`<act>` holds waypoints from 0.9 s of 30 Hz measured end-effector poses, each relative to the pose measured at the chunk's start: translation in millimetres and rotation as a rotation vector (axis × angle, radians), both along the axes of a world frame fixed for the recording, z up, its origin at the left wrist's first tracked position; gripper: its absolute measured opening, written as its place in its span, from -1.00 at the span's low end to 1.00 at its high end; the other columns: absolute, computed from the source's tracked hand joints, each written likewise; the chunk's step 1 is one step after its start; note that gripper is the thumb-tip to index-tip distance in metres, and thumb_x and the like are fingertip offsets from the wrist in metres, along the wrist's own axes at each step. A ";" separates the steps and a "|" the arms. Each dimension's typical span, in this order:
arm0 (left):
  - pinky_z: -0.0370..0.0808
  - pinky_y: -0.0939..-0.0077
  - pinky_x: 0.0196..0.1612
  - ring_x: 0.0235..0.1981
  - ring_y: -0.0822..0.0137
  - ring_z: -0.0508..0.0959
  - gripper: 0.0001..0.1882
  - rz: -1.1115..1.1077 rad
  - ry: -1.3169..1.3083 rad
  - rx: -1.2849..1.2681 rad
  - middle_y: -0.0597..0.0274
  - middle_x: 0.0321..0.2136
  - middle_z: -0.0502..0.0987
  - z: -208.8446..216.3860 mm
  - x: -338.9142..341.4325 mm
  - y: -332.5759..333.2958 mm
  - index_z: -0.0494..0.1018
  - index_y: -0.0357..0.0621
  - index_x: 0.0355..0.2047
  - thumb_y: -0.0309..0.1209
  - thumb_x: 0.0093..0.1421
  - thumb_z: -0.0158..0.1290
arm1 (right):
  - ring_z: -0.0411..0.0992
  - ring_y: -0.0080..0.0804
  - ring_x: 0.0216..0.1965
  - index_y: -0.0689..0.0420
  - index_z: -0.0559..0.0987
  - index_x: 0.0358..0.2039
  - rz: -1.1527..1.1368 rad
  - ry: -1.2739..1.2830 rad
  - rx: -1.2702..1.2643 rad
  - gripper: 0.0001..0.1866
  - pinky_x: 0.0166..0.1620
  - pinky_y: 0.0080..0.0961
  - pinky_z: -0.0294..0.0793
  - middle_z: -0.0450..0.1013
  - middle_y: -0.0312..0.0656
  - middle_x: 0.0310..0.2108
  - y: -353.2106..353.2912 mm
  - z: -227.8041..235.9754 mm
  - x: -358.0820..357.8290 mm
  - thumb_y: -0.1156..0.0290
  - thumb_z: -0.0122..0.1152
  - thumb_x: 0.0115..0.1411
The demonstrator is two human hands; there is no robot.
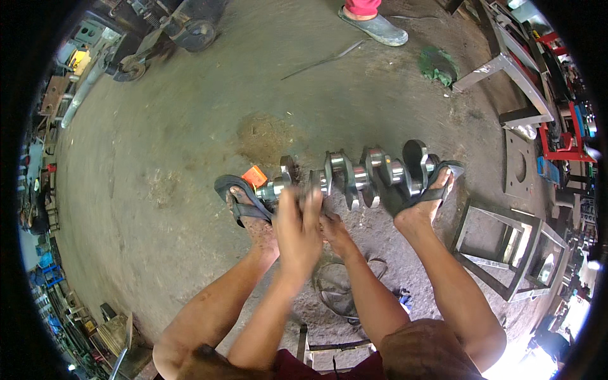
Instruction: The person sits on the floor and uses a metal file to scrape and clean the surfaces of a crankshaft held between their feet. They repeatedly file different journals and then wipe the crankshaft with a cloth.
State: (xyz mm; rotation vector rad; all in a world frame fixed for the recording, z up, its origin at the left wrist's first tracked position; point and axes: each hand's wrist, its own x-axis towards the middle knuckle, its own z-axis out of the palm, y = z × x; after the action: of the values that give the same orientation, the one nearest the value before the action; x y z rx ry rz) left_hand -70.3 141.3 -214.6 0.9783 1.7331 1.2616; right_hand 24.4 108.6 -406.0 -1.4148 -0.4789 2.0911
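A shiny metal crankshaft (356, 178) lies on the floor across the space between my two sandalled feet. An orange tag (254, 177) sits at its left end, beside my left sandal. My left hand (299, 237) is raised in front of the crankshaft's left part, smeared by motion, its fingers stretched upward and apart. Nothing shows in it. Just right of it and partly behind is my right hand (334, 233), low and near the crankshaft. Its fingers are mostly hidden, so what they touch is unclear.
A metal stool frame (506, 250) stands right of my right leg. A looped dark cord (345, 297) lies between my legs. Another person's shoe (380, 30) is at the far side. A steel-legged bench (503, 69) and machine parts (190, 31) line the edges.
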 end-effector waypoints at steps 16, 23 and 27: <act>0.21 0.65 -0.58 -0.60 0.60 0.29 -0.68 0.075 -0.211 -0.060 0.36 -0.61 0.41 -135.4 6.4 -2.7 0.26 -0.17 -0.38 -0.20 0.36 0.00 | 0.42 -0.18 -0.49 0.25 0.45 -0.39 0.131 -0.691 0.263 -0.79 -0.35 -0.28 0.42 0.41 0.01 -0.55 -70.8 107.7 12.6 0.36 0.19 0.06; 0.44 0.57 -0.58 -0.59 0.50 0.48 -0.73 -0.068 -0.178 -0.091 0.22 -0.59 0.50 -116.5 -16.3 75.7 0.26 -0.21 -0.36 -0.29 0.35 0.02 | 0.31 -0.44 -0.51 0.26 0.45 -0.40 0.222 -0.658 0.183 -0.73 -0.39 -0.38 0.36 0.34 -0.13 -0.60 -102.6 127.0 12.6 0.29 0.24 0.11; 0.31 0.65 -0.60 -0.59 0.60 0.37 -0.77 -0.084 0.031 0.112 0.37 -0.59 0.41 -45.9 -20.5 61.6 0.32 -0.16 -0.39 -0.31 0.33 0.06 | 0.45 -0.18 -0.49 0.26 0.48 -0.43 0.134 -0.579 0.080 -0.64 -0.34 -0.25 0.44 0.45 -0.06 -0.55 -52.4 48.7 -24.2 0.18 0.30 0.04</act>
State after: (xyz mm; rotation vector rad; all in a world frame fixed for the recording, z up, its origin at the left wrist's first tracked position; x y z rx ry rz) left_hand -90.9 202.9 -260.4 1.1288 1.6418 1.3068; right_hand 0.2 56.2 -357.3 -1.9818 -0.8913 1.7080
